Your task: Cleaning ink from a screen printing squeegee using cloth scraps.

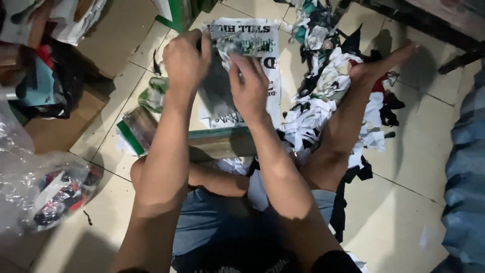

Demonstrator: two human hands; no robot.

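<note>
- Left hand (186, 60) and right hand (249, 87) both pinch a small crumpled fabric piece (226, 44).
- White printed sheet (247, 71) lies beneath on tiled floor (414, 167).
- Scrap pile (328, 96) just right.

A small scrap of cloth (228, 45), grey with white and greenish patches, is pinched between both hands: the left hand (186, 60) grips its left edge, the right hand (248, 86) its lower right part. It is crumpled and held up above a white printed sheet (265, 48) lying flat on the tiled floor (414, 146). Its blurred outline makes the exact shape hard to tell. To its right lies a loose heap of similar cloth scraps (323, 96), white, black and green.
</note>
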